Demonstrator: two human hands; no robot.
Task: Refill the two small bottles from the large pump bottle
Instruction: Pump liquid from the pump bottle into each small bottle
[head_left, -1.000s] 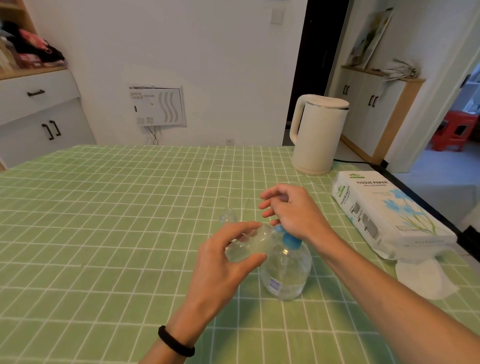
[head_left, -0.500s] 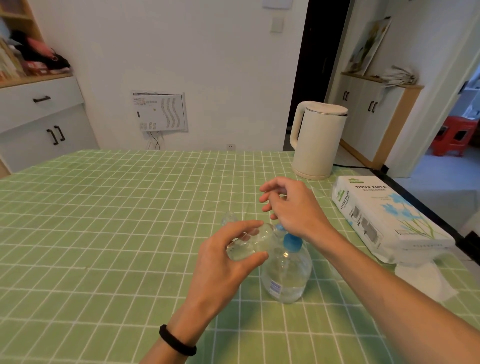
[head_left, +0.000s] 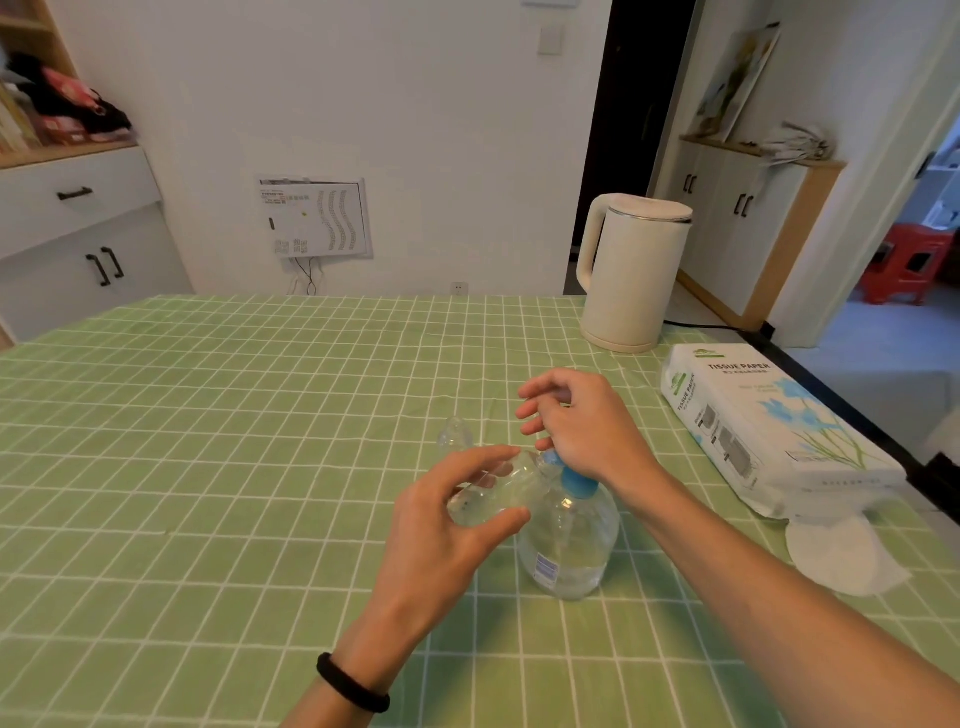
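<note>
Currently: filling step, one small bottle in hand.

The left hand (head_left: 447, 525) pinches the small bottle (head_left: 493, 493), thumb below and fingers above. The bottle is tipped nearly on its side, with its neck toward the blue pump collar (head_left: 576, 480). Clear liquid seems to pool at its low end, but the level is not readable.

The right hand (head_left: 582, 426) rests on top of the large pump bottle (head_left: 569, 540), with the heel of the hand over the pump head. Its fingers are loosely bent and splayed, wrapped round nothing visible. The nozzle is hidden beneath that hand, so I cannot tell whether its tip sits inside the small bottle's neck.

The large bottle stands upright on the green tablecloth (head_left: 208, 467), directly under the right hand's press and just right of the left-hand pinch.

Beyond the left fingertips and apart from them lies a small clear item (head_left: 454, 434). It could be the second bottle or a cap; I cannot tell which.

Judgement on technique:
- Seat the neck against the nozzle before each stroke.
- Hold the pinch firm but light, because the thin wall would likely squeeze liquid back out.
- Press straight down with the right hand so the tall bottle does not tip toward the pinch.
- Use short, full strokes, and raise the neck as the level climbs, since a bottle lying this flat should spill early.
</note>
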